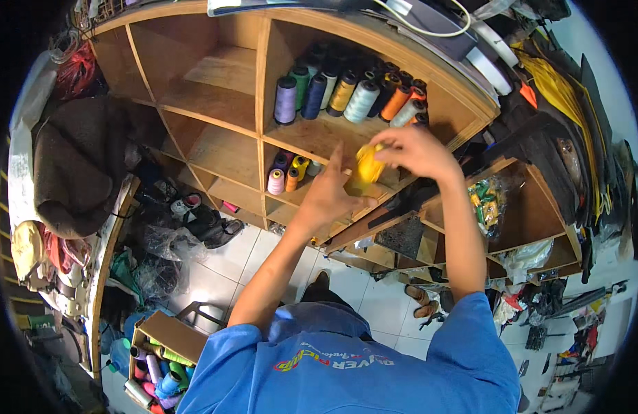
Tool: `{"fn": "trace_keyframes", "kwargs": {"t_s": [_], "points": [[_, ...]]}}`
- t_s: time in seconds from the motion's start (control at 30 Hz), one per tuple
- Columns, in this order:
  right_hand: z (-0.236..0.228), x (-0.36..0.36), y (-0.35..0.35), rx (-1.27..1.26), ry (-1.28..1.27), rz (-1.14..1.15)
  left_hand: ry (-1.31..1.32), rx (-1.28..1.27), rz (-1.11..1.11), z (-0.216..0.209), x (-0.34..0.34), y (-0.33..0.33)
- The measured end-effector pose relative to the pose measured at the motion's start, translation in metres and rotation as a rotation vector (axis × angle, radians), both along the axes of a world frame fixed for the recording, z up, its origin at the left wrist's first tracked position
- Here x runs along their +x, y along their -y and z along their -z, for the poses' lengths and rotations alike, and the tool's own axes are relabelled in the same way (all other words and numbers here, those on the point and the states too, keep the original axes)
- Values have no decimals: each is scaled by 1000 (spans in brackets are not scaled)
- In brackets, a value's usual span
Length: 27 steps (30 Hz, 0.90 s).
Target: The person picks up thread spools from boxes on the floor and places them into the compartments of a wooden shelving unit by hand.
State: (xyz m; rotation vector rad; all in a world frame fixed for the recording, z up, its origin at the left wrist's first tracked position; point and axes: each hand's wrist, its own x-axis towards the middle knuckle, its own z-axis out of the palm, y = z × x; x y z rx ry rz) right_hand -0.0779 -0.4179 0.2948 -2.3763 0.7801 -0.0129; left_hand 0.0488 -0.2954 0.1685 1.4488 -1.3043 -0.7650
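In front of the wooden shelf, my right hand (417, 153) pinches a yellow spool of thread (368, 164), which is smeared by motion. My left hand (328, 196) is just left of it, fingers spread, holding nothing. Behind my hands, several thread spools stand upright in the upper right compartment, among them a purple spool (286, 101), a pale blue-white spool (361, 102) and an orange spool (396, 103). Below, next to my left hand, a pink spool (276, 181) and an orange one (292, 180) stand in a lower compartment, partly hidden from view.
The wooden shelf (262, 76) has several compartments. At lower left, a cardboard box (172, 337) holds many coloured spools. A dark brown cloth (84, 165) hangs over things at left. Another wooden shelf (540, 207) stands at right, with a plastic bag of small packets (487, 207).
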Motion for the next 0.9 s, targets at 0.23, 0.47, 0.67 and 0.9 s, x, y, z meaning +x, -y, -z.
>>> {"fn": "trace_keyframes", "kwargs": {"t_s": [0.23, 0.47, 0.67, 0.9], "points": [[11, 1, 123, -441, 61, 322, 21, -178, -26, 40, -7, 3], [38, 48, 156, -423, -31, 345, -92, -93, -86, 49, -4, -27], [43, 53, 158, -275, 22, 349, -85, -9, -165, 58, 8, -46], [16, 40, 157, -576, 152, 255, -39, 36, -262, 63, 14, -73]]}}
